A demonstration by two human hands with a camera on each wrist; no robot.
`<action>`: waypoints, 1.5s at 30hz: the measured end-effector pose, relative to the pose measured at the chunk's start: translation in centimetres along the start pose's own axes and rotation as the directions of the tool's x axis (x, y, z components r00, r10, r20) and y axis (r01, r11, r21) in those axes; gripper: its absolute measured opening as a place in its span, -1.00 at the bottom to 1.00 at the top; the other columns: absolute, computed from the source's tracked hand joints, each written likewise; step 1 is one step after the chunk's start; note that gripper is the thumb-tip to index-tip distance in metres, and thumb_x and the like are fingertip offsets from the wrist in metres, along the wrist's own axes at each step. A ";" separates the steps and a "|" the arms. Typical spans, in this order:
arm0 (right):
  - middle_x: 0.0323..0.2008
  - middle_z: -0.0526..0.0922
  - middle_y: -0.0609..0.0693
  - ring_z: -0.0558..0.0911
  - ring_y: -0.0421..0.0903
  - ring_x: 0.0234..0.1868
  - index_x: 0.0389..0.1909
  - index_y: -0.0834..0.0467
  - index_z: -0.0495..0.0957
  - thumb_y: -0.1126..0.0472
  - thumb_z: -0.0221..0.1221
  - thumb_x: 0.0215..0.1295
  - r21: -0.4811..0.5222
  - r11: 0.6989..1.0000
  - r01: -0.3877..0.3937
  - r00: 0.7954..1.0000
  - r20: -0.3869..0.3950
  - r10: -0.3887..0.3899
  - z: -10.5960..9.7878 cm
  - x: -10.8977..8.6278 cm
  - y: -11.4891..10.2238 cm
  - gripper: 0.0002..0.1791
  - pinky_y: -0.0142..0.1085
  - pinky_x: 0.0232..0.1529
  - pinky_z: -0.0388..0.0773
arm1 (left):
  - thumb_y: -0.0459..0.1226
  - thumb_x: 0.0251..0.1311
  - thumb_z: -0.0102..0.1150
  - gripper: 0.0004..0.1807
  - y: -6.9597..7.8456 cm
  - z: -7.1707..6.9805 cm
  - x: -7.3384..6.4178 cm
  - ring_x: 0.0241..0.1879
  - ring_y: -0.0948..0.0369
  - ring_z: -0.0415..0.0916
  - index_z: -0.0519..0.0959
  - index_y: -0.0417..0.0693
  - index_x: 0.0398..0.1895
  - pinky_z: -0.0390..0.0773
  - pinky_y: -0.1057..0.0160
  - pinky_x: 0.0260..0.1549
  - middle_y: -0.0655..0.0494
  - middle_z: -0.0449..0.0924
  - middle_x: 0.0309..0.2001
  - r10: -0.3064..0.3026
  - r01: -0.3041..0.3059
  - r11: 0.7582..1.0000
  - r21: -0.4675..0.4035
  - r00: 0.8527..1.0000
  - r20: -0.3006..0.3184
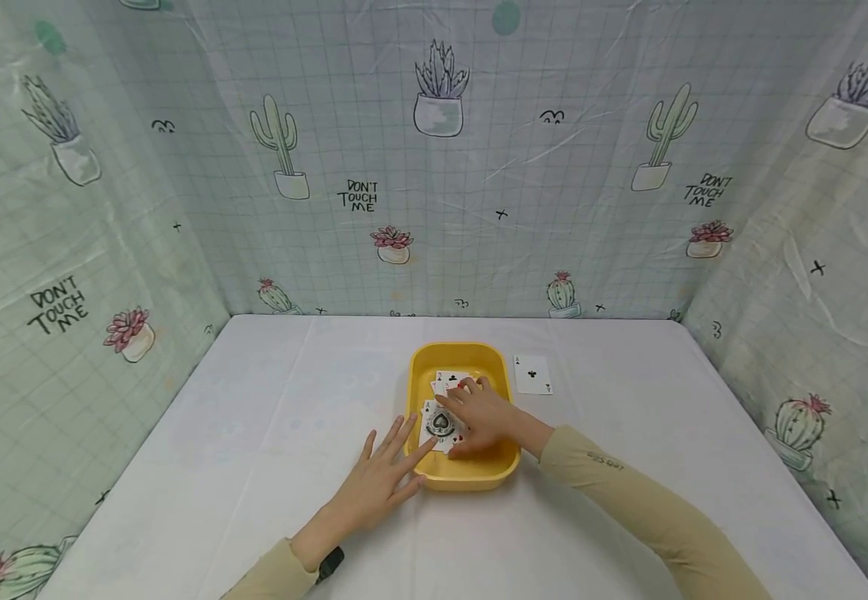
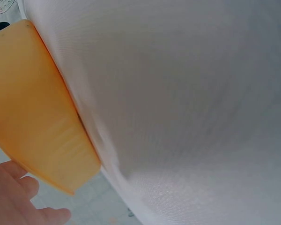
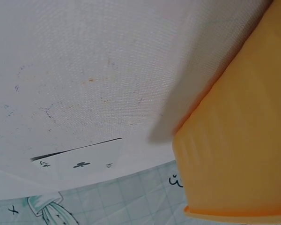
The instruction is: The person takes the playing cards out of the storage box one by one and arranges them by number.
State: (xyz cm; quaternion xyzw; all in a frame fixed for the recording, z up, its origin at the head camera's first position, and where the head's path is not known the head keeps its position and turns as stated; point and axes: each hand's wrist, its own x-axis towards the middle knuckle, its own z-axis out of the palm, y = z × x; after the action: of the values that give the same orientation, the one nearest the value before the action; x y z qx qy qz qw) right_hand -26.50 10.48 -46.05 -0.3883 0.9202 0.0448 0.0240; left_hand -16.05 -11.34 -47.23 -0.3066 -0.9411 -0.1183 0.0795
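A yellow plastic bin stands on the white table with several playing cards inside. An ace of spades lies face up near the bin's front left. Farther back, other cards overlap one another. My right hand reaches in over the right wall, its thumb and fingers spread apart over the cards and partly covering them. My left hand has its fingers fanned out at the front left rim, fingertips overlapping the bin's edge, holding nothing. In the left wrist view, the fingers show beside the bin wall.
An ace of clubs lies face up on the table, just right of the bin. Patterned cloth with cactus drawings hangs behind the table and along both sides. A dark band sits at the left wrist.
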 end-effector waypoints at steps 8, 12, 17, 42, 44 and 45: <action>0.10 0.42 -0.02 0.23 0.03 0.20 0.31 -0.02 0.12 -0.40 0.07 -0.07 0.008 1.000 0.027 1.000 0.003 -0.027 0.0 -0.1 -0.1 -0.07 0.11 0.21 0.10 | 0.10 0.26 -0.23 -0.44 0.0 0.1 0.0 0.38 -0.04 -0.13 0.02 0.39 0.34 0.03 -0.27 0.16 -0.01 -0.16 0.42 0.000 0.000 1.000 -0.014 1.000 -0.003; 0.09 0.41 0.00 0.24 0.03 0.19 0.30 -0.03 0.12 -0.36 0.10 -0.07 0.026 0.999 0.032 0.999 0.006 -0.032 -0.1 -0.1 -0.1 -0.09 0.09 0.20 0.11 | 0.10 0.26 -0.23 -0.44 0.0 0.1 -0.1 0.38 -0.04 -0.13 0.01 0.41 0.34 0.03 -0.27 0.16 -0.01 -0.16 0.42 0.001 -0.001 1.000 -0.016 1.000 -0.004; 0.14 0.34 0.01 0.22 0.03 0.22 0.31 -0.04 0.10 -0.35 0.11 -0.06 0.042 0.999 0.029 0.999 0.026 -0.030 -0.2 0.0 -0.1 -0.08 0.07 0.21 0.12 | 0.10 0.27 -0.24 -0.43 -0.1 0.2 -0.1 0.39 -0.03 -0.14 -0.01 0.42 0.34 0.02 -0.27 0.16 -0.01 -0.17 0.42 -0.002 0.002 1.000 -0.019 1.000 -0.002; 0.29 0.17 0.00 0.11 0.06 0.30 0.35 -0.03 0.02 -0.23 0.22 -0.09 0.195 0.980 -0.032 0.993 0.120 0.008 -0.4 0.6 -0.1 -0.03 0.19 0.23 0.02 | 0.09 0.26 -0.23 -0.45 -0.1 -0.1 0.0 0.39 -0.03 -0.14 0.09 0.32 0.33 0.02 -0.28 0.15 -0.01 -0.16 0.42 -0.005 0.006 0.999 -0.041 1.000 0.006; 0.32 0.14 -0.03 0.10 0.06 0.31 0.35 -0.04 0.01 -0.23 0.21 -0.09 0.197 0.980 -0.026 0.993 0.114 0.003 -0.2 0.7 0.0 -0.03 0.20 0.23 0.01 | 0.09 0.27 -0.23 -0.45 0.0 -0.2 0.0 0.39 -0.02 -0.15 0.08 0.32 0.33 0.02 -0.28 0.16 -0.01 -0.16 0.42 -0.005 0.005 0.999 -0.041 1.000 0.008; 0.33 0.13 -0.05 0.09 0.04 0.32 0.35 -0.05 0.01 -0.23 0.21 -0.09 0.195 0.981 -0.021 0.994 0.111 -0.001 -0.1 0.7 0.0 -0.03 0.20 0.23 0.02 | 0.09 0.27 -0.24 -0.45 0.0 -0.3 0.0 0.39 -0.02 -0.15 0.08 0.33 0.33 0.03 -0.28 0.16 -0.01 -0.16 0.42 -0.005 0.006 0.999 -0.037 1.000 0.009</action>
State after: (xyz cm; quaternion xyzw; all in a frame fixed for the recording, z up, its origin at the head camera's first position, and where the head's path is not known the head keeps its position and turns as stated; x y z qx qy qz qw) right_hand -26.97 9.95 -45.97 -0.3764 0.9192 -0.0245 0.1130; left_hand -16.04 -11.43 -47.00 -0.3059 -0.9400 -0.1345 0.0693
